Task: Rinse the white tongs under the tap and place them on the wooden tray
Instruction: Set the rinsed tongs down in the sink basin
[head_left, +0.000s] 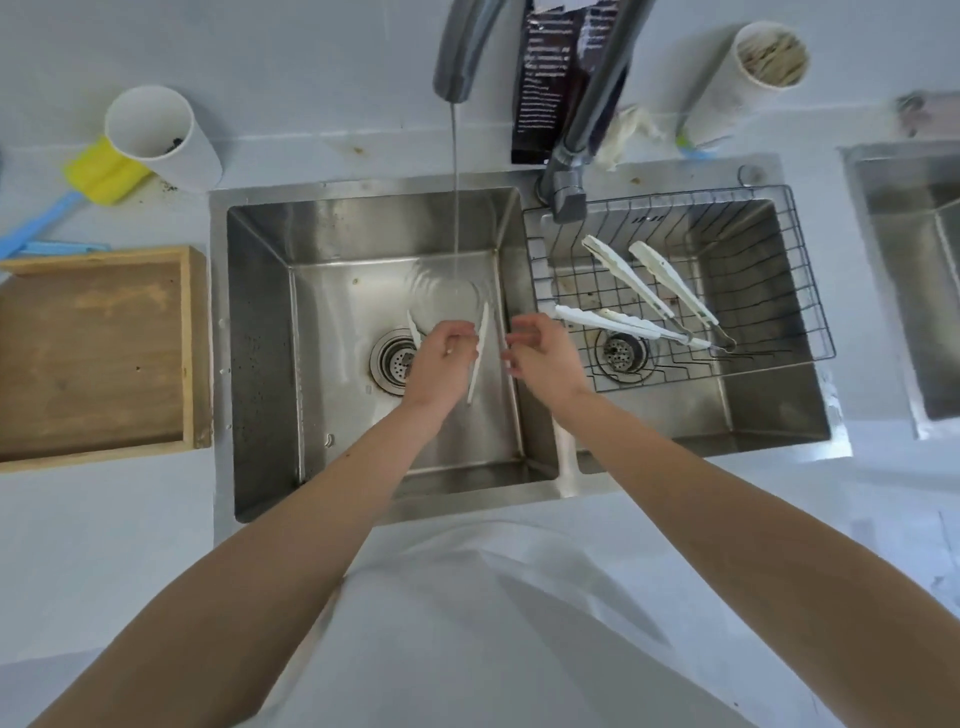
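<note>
My left hand (441, 361) is shut on a pair of white tongs (479, 353) over the left sink basin (260, 332). One arm of the tongs sticks out on each side of my fingers, tips pointing away from me. Water runs in a thin stream from the tap (460, 57) and lands just beyond the tongs. My right hand (540, 353) hovers beside them, fingers curled and apart, holding nothing. Several more white tongs (631, 291) lie in the wire basket (810, 312) in the right basin. The wooden tray (195, 343) sits on the counter to the left of the sink.
A white cup (166, 140) and a yellow sponge brush (101, 174) stand behind the tray. A dark packet (545, 83), a second tap (587, 130), a rag and a white cup of utensils (753, 78) are at the back. Another sink (914, 270) is at the far right.
</note>
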